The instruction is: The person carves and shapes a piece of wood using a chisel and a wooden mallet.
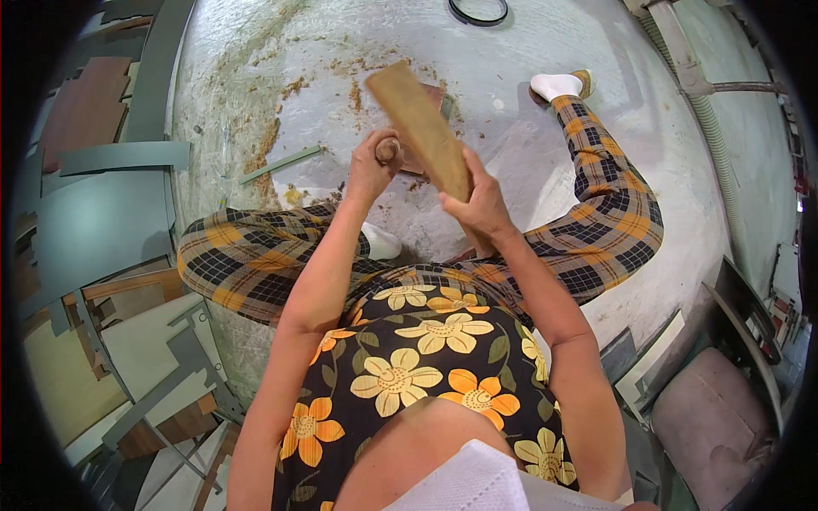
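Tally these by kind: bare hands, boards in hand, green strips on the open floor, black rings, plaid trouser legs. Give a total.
Hands: 2 (left hand, right hand)
Board: 1
Green strip: 1
Black ring: 1
Plaid legs: 2 (left leg, right leg)
Total: 7

floor (528, 51): pale grey, scuffed | left: stacked boards (102, 217) | right: ribbed hose (709, 119), pipe (680, 47)
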### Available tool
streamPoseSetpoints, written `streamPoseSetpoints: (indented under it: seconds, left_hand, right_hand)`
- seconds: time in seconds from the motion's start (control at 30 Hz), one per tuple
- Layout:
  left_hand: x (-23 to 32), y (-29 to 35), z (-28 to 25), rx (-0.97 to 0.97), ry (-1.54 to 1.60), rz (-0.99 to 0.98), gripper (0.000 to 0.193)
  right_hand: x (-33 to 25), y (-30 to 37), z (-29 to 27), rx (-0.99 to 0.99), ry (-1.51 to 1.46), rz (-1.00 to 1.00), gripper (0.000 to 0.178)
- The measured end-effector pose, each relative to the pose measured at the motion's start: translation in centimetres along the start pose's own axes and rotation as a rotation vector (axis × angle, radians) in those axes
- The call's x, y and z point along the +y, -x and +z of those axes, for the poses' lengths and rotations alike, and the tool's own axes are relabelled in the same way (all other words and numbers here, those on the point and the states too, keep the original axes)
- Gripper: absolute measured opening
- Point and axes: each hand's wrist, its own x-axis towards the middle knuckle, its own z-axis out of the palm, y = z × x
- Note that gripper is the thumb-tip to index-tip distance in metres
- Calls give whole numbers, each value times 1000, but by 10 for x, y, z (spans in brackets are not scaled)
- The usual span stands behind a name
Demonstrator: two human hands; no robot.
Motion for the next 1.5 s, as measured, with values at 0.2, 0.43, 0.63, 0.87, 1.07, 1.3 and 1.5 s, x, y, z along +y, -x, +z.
streamPoseSetpoints:
  seconds: [0.2, 0.43, 0.63, 0.87, 1.07, 1.3, 1.5]
  left_hand:
    - [-13, -35, -15, 26, 41, -182, 29]
    - [12, -87, -24, 32, -93, -166, 36]
    - [8, -92, -9, -26, -183, -102, 40]
    - [11, -98, -2, -76, -179, -151, 38]
    - [10, -102, 4, -90, -49, -59, 35]
    - [6, -115, 2, -118, -125, -198, 39]
    - [4, -117, 12, -121, -132, -172, 50]
  right_hand:
    - [-5, -16, -8, 134, -144, 28, 79]
    - [-5, -12, -11, 149, -102, 85, 78]
    - [-3, -11, -10, 178, -50, 7, 77]
    - [-4, -12, -14, 182, -82, 56, 79]
    - [-15, -30, -24, 180, 16, -31, 86]
    - [-81, -80, -54, 272, 44, -120, 88]
    - [-53, -98, -43, 18, 262, 73, 89]
